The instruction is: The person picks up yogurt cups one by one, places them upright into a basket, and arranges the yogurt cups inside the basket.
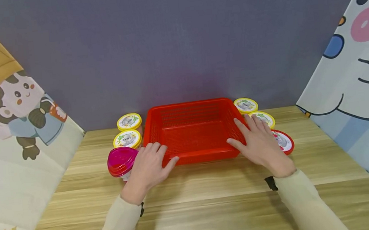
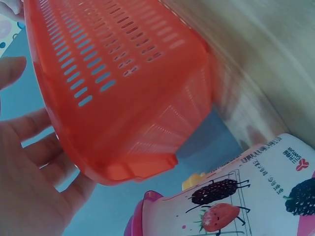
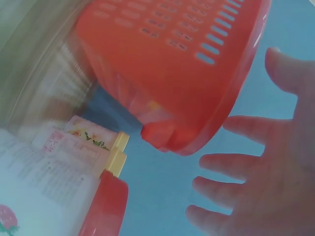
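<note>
The hands (image 1: 151,166) (image 1: 258,143) (fingers loosely spread) flank the red basket (image 1: 202,157) near lidded tubs (image 1: 127,139).

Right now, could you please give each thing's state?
Red basket: upright, nothing visible inside.
Pink-lidded tub: upright, lid on.
Far left yellow-lidded tub: upright, lid on.
Near left yellow-lidded tub: upright, lid on.
Far right yellow-lidded tub: upright, lid on.
Near right yellow-lidded tub: upright, lid on.
Red-lidded tub: upright, lid on.
Left hand: open, at basket's near left corner.
Right hand: open, at basket's right side.
</note>
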Demonstrator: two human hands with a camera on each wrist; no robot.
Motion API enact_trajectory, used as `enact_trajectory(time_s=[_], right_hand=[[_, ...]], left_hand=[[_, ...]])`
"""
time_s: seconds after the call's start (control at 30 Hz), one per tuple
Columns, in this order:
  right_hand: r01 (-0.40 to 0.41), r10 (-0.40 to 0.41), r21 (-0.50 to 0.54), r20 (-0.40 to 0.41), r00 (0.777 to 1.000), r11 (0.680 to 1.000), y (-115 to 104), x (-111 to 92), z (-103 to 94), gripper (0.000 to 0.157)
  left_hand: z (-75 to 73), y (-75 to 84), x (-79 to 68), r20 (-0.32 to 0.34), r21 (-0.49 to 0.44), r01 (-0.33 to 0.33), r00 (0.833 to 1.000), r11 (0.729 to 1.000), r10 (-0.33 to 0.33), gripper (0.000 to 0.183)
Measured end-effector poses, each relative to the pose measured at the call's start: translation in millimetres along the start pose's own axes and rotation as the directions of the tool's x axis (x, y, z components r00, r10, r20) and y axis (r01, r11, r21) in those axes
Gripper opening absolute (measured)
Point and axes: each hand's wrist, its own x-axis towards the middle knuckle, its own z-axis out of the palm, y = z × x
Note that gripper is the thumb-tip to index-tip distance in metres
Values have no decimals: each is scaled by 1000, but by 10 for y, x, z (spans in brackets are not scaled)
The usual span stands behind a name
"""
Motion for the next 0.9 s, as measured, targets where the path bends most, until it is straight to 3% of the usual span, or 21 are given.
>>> enact_trajectory(time_s=[0.53,0.9], right_hand=[[-14,13,-34,-33,999,999,192,-71,-39,80],[-43,43,-45,-8,999,998,371,-131,-85,83]], left_hand=[[73,-14,-16,-36,25,-71,997,997,72,36],[94,30,-15,-7,65,-40,999,997,40,40]])
